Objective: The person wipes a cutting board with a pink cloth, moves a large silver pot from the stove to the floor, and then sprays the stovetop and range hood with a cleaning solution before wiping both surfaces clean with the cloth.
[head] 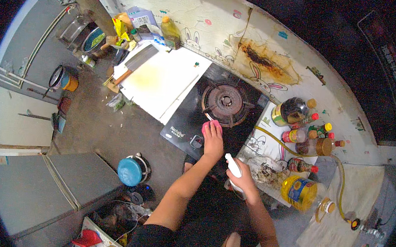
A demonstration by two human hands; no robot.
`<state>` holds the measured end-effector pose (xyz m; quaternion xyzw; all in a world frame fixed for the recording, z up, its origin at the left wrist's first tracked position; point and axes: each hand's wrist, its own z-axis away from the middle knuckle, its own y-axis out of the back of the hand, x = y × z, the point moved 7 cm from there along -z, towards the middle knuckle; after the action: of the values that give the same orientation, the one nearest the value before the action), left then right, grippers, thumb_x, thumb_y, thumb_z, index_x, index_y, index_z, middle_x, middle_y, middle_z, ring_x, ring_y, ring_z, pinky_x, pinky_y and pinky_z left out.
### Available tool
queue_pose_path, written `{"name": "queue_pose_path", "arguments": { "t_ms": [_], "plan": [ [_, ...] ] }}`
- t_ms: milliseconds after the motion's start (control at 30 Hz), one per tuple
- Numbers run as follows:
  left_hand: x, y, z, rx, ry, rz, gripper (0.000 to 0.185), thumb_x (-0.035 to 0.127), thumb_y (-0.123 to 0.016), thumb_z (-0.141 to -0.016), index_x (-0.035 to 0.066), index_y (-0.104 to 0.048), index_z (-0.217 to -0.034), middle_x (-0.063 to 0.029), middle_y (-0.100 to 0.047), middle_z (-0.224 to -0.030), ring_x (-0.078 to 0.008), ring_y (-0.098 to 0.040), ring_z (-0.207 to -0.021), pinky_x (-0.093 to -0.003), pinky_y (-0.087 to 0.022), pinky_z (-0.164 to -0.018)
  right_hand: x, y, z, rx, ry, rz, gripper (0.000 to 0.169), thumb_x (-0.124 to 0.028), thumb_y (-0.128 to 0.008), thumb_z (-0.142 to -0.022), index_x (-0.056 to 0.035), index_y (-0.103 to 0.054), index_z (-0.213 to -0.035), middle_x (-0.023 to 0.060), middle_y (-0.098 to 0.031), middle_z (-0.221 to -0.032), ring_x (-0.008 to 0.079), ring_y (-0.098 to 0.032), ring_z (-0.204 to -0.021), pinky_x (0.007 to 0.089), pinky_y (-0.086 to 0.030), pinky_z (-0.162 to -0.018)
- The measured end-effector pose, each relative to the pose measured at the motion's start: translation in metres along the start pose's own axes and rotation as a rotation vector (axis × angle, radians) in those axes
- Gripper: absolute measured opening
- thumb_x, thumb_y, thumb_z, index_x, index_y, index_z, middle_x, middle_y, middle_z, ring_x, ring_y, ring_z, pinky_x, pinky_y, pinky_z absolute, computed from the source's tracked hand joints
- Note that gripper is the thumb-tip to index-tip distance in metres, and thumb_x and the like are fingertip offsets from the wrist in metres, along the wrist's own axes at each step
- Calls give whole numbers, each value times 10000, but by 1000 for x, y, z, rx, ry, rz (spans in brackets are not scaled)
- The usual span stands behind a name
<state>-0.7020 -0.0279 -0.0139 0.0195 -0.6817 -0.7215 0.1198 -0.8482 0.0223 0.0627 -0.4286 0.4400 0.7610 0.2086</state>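
Observation:
My left hand presses a pink sponge onto the black gas stove top, just in front of the burner. In my right hand is a white spray bottle, held by its trigger head above the stove's front right corner; its lower body is mostly hidden. The round burner has a dark metal pan support with several prongs around it. A control knob sits on the stove's front edge, left of my left hand.
Left of the stove lies a white board with a cleaver on it. Several sauce bottles and an oil jug stand at the right, beside a yellow gas hose. Behind the stove, the wall bears brown stains. A blue-topped stool stands on the floor.

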Motion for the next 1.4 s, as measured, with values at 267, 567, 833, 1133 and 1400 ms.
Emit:
{"name": "queue_pose_path", "arguments": {
  "t_ms": [267,567,833,1133,1400],
  "plan": [
    [-2,8,86,-7,-242,79,550,130,-514,-817,-43,-422,-1331,-263,-306,-1438,-447,-257,-1345,-496,-263,-1099,-29,-5,-4,-92,-14,-64,359,-140,-673,-724,-29,-610,-1060,129,-651,-853,218,-642,-788,330,-493,-733],
    [-60,37,132,89,-305,323,420,93,-564,-772,85,-586,-1192,-123,-492,-1344,-316,-452,-1263,-422,-452,-960,-42,-54,-14,-245,47,80,325,-144,-698,-725,-23,-588,-1005,165,-654,-838,298,-655,-775,371,-513,-699],
    [-93,36,150,234,-95,455,418,82,-599,-742,83,-605,-1160,-113,-502,-1339,-334,-457,-1253,-442,-448,-955,-67,-95,-35,-339,37,419,259,-176,-697,-707,-27,-591,-891,217,-656,-851,399,-635,-838,473,-519,-738],
    [-103,25,163,160,-137,529,514,29,-604,-730,109,-568,-1236,-134,-423,-1383,-340,-417,-1255,-436,-399,-1006,-80,-105,-51,-297,-38,562,283,-265,-679,-721,-23,-610,-849,222,-657,-831,404,-640,-818,482,-522,-717],
    [-121,23,147,214,-53,437,532,44,-592,-744,134,-540,-1266,-158,-451,-1324,-359,-444,-1225,-439,-398,-1010,-94,-100,-55,-298,-73,521,276,-270,-673,-712,-101,-610,-921,170,-669,-879,385,-636,-856,485,-510,-747]
  ]
}}
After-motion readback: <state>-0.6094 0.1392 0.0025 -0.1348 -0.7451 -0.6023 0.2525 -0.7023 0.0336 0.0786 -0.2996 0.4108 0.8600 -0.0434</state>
